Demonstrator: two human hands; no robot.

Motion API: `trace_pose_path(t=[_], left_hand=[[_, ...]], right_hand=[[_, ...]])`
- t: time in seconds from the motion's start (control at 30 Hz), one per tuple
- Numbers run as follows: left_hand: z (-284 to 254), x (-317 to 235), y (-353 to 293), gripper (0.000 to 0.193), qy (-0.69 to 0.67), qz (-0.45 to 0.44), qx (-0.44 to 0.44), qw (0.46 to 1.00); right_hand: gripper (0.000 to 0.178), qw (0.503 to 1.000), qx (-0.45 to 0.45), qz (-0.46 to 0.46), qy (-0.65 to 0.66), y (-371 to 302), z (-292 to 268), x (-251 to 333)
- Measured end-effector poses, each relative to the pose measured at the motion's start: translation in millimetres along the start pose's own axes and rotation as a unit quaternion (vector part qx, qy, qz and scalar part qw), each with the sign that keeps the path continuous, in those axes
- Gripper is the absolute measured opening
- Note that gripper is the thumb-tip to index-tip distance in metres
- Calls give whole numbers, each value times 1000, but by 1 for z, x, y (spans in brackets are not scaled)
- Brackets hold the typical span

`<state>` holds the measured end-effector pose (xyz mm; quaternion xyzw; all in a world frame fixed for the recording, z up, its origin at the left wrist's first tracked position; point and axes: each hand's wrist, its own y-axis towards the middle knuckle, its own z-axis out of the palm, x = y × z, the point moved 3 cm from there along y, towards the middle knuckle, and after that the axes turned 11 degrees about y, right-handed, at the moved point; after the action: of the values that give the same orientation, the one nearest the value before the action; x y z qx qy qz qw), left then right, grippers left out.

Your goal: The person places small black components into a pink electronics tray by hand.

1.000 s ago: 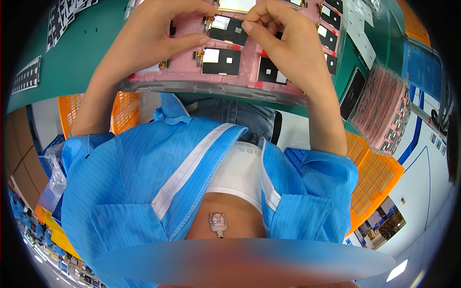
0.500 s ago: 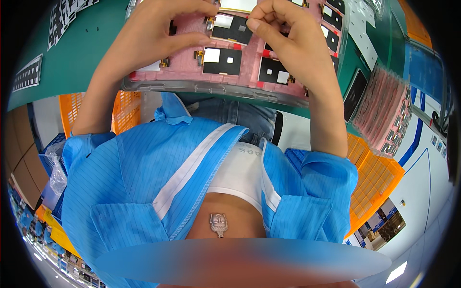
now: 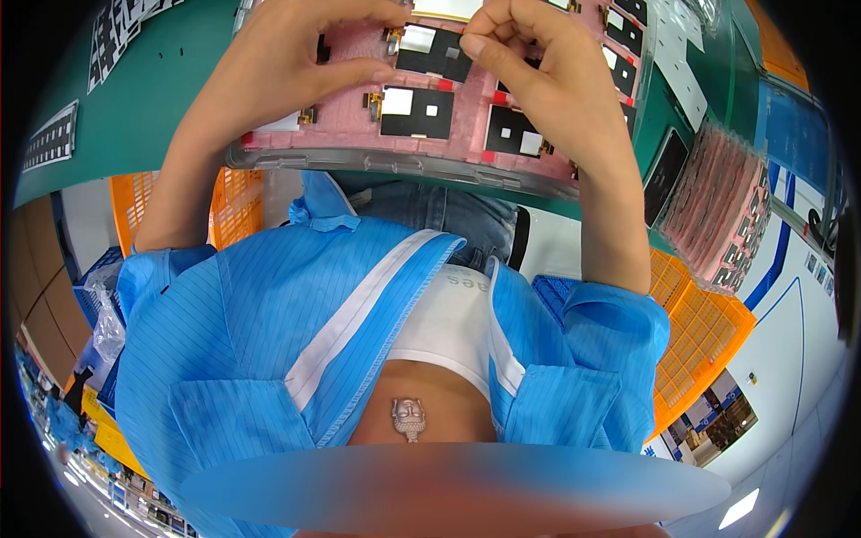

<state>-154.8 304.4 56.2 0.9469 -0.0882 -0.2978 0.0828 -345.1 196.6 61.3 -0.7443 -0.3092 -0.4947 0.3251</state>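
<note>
Right hand (image 3: pixel 543 76) shifted slightly rightward since earlier; thumb and forefinger pinched together at black-and-white panel (image 3: pixel 428 63), cannot tell what they hold. Panel between hands. Left hand (image 3: pixel 300 63) loosely parted beside its connector (image 3: pixel 392 39). Risk: uneven pull creasing panel.

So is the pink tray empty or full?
The pink tray isn't empty: black-and-white panels lie in it. Full? Can't tell: the left hand hides part.

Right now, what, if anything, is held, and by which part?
Unclear: the right hand pinches at the black panel's upper right corner; the left hand spreads by its left end.
</note>
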Motion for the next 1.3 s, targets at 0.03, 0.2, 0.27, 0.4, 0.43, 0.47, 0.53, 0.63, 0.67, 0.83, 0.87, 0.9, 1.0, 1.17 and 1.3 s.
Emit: trace_pose_path(t=[0.03,0.2,0.27,0.4,0.43,0.47,0.53,0.63,0.67,0.83,0.87,0.9,1.0,1.17,1.3], left_hand=[[0,0,0,43,2,2,-1,1000],[0,0,0,43,-1,1,-1,1000],[0,0,1,43,-10,1,0,1000],[0,0,1,42,-15,0,0,1000],[0,0,1,42,-18,-1,-1,1000],[0,0,1,42,-22,-2,-2,1000],[1,0,1,42,-22,1,-4,1000],[1,0,2,41,-22,1,-5,1000],[1,0,2,41,-22,-1,-4,1000],[0,-1,2,40,-27,-3,-7,1000],[0,-1,2,40,-29,-3,-8,1000],[0,-1,2,40,-29,-3,-8,1000],[0,-2,2,40,-27,-4,-8,1000],[0,-3,1,39,-44,-7,-11,999],[1,-2,-1,39,-30,-2,-12,999]], right_hand=[[5,1000,-1,-3,-1,0,0,0],[5,1000,0,-6,-7,0,0,1],[5,1000,0,-7,-9,0,0,1],[5,1000,-7,-17,-24,-1,1,5],[5,1000,-10,-19,-23,-1,2,6],[5,1000,-10,-19,-23,-1,2,6],[6,999,-10,-21,-32,-1,2,7],[6,999,-12,-21,-41,0,2,8],[6,999,-12,-21,-41,0,2,8],[6,999,-16,-14,-33,-1,2,9],[6,999,-16,-14,-33,-1,2,10],[6,999,-19,-17,-40,-1,3,11],[6,999,-23,-21,-45,-2,3,12],[6,998,-24,-20,-51,-4,5,14],[6,998,-21,-19,-55,-5,6,14]])
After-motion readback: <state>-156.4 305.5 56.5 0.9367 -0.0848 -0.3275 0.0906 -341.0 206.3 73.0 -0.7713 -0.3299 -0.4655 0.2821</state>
